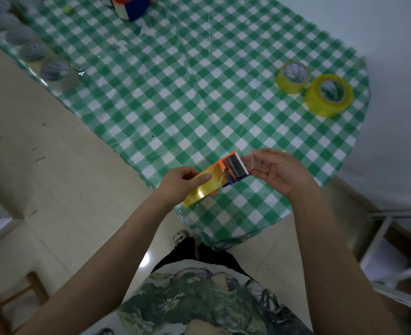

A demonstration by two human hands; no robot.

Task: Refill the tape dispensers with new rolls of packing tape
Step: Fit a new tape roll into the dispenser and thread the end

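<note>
- Dispenser (226, 174): a small orange and blue plastic frame with a saw-toothed blade at its front, held just above the near edge of the table (175, 97).
- Loaded roll (199, 189): glossy yellow tape, round and smooth, sitting in the back of the dispenser.
- Left hand (181, 183): wraps around the dispenser at the roll end, with the index finger lying flat across the shiny side of the roll.
- Right hand (280, 172): palm turned up over the near edge of the table, with thumb and fingertips pinching the tape strip.
- Tape strip (256, 162): thin, clear film reaching out past the toothed blade.
- Table: covered in a green and white checked cloth under a clear, creased plastic sheet.
- Two yellow rolls (315, 91): thick rings touching each other, near the right edge of the table.
- Row of rolls (30, 50): paler, greyish rings lined along the left edge of the table, blurred.
- Second dispenser (132, 7): orange and blue, at the far edge of the table, partly cut off.
</note>
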